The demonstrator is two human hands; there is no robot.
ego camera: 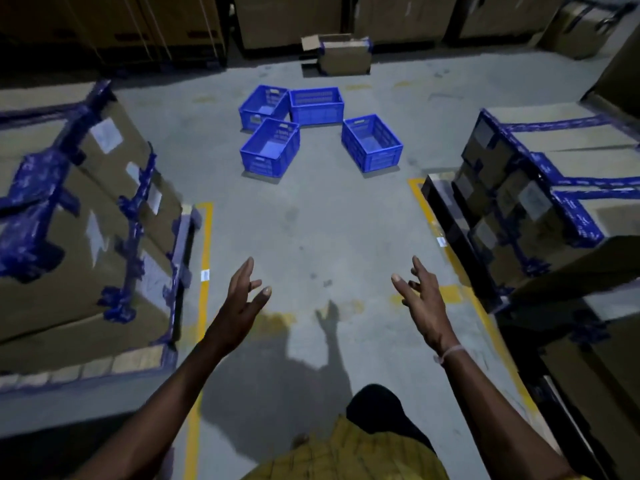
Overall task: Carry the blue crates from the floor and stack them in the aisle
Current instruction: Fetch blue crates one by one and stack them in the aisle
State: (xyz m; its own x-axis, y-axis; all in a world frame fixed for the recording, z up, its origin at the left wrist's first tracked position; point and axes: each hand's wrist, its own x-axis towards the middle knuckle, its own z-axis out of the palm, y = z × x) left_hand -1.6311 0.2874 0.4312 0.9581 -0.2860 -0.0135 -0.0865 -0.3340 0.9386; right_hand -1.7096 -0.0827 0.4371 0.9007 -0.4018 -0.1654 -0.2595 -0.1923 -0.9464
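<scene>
Several empty blue plastic crates stand on the grey floor ahead. Three cluster together: one at the near left (270,149), one behind it (262,107), one at the back middle (317,105). Another crate (372,142) sits apart to the right. My left hand (242,299) and my right hand (420,296) reach forward over bare floor, well short of the crates. Both hands hold nothing, with the fingers spread.
Stacked cardboard cartons with blue tape rise on pallets to the left (69,216) and to the right (540,202). Yellow floor lines (205,258) edge the aisle. An open cardboard box (341,53) lies behind the crates, before a wall of cartons.
</scene>
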